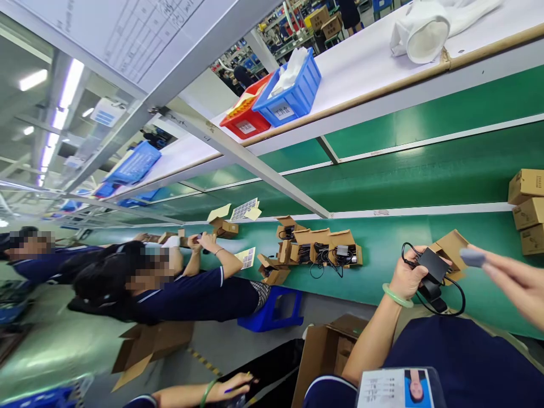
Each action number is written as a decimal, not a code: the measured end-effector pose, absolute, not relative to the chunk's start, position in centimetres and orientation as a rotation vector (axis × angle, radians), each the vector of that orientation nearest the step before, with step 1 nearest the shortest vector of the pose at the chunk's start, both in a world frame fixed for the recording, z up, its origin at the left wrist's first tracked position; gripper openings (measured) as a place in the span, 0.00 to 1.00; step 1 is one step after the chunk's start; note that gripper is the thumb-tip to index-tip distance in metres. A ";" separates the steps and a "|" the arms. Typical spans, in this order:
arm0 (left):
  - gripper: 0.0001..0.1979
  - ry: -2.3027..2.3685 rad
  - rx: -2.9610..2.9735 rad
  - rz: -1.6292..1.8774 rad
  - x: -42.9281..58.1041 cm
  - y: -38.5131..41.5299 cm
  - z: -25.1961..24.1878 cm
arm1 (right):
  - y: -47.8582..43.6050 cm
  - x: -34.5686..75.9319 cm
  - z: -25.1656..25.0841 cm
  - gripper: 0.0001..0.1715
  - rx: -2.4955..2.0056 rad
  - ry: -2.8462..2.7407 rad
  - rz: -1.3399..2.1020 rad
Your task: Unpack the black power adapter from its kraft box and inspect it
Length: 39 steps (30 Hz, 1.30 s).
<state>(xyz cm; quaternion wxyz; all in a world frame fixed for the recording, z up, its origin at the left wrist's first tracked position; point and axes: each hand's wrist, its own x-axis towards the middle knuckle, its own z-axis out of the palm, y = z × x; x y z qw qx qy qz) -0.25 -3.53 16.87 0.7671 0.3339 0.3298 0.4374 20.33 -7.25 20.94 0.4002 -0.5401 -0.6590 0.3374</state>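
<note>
My left hand [406,276], a pale green bangle at its wrist, grips a black power adapter [434,265]. The adapter's black cable [462,300] loops out below and to the right, with part bunched near the fingers. At the right edge, my right hand [516,283] is apart from the adapter, its fingers stretched out. A grey finger cot [472,258] covers one fingertip. Just behind the adapter, an open small cardboard box [453,246] lies on the green bench, partly hidden by my left hand.
Open boxes [314,252] with black cables line the green bench [382,226]. Closed boxes [529,207] are stacked at right. A co-worker [182,294] sits leftward on the bench side. Another person's hand [232,388] shows below, near a large carton [317,362]. Bins [293,90] stand overhead.
</note>
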 end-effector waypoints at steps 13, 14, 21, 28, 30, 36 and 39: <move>0.37 0.722 0.725 0.988 -0.1 -4.0 16.0 | -6.9 19.8 20.7 0.22 -1.286 -1.608 1.224; 0.37 0.703 0.713 0.980 -0.1 -4.0 16.1 | -6.9 20.1 20.9 0.22 -1.315 -1.562 1.165; 0.40 0.713 0.701 0.954 -0.1 -3.7 16.2 | -9.2 17.9 20.0 0.30 -1.010 -2.196 0.477; 0.40 0.766 0.712 0.973 0.2 -4.3 15.3 | -7.0 19.9 21.0 0.19 -1.205 -1.747 1.151; 0.40 0.718 0.697 0.950 0.3 -4.2 15.4 | -7.0 20.4 21.1 0.19 -1.269 -1.704 1.032; 0.41 0.817 0.676 0.991 0.1 -4.1 15.2 | -8.4 18.8 20.1 0.29 -1.026 -2.273 0.343; 0.41 0.836 0.662 0.994 0.1 -4.3 15.0 | -8.1 18.6 20.0 0.24 -1.118 -2.155 0.556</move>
